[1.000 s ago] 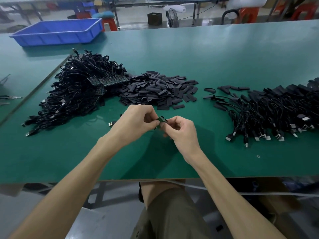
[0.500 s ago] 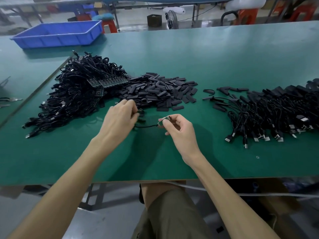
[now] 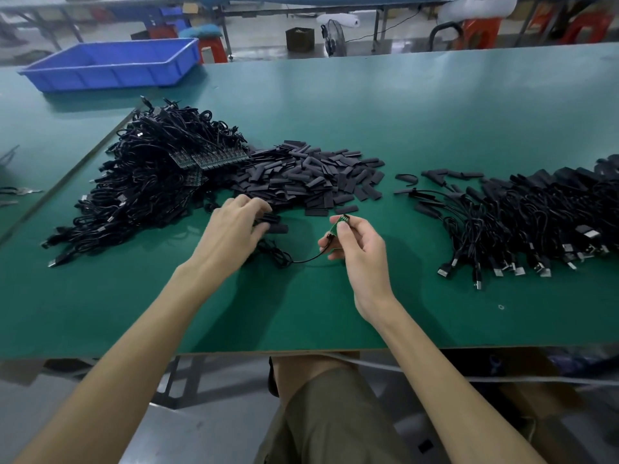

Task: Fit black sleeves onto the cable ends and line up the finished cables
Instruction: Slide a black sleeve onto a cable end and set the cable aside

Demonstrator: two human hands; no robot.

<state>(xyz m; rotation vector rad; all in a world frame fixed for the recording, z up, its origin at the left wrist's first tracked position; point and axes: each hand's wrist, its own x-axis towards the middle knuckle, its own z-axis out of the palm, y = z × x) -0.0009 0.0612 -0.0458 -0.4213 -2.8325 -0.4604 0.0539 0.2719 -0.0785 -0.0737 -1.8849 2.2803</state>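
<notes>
Your right hand (image 3: 360, 249) is up off the worktop (image 3: 335, 112), a little in from the near edge. Its thumb and forefinger pinch the small green board (image 3: 343, 220) at the end of one cable (image 3: 303, 261). That cable droops from your fingers down to the surface and curls into a loose tangle just under your left hand (image 3: 231, 229).

The left hand is stretched forward, palm down, with its fingers (image 3: 263, 209) on the two loose sleeves (image 3: 276, 224) at the near fringe of the sleeve pile (image 3: 311, 175). I can't tell whether it has one gripped or is only touching them.

The sleeve pile sits mid-worktop. The heap of unsleeved cables (image 3: 150, 182) lies touching it on the left-edge side, with strips of green boards (image 3: 207, 159) on top. The finished cables (image 3: 519, 229) are fanned out towards the right edge, plugs pointing at the near edge. A blue bin (image 3: 110, 75) sits at the far left corner.
</notes>
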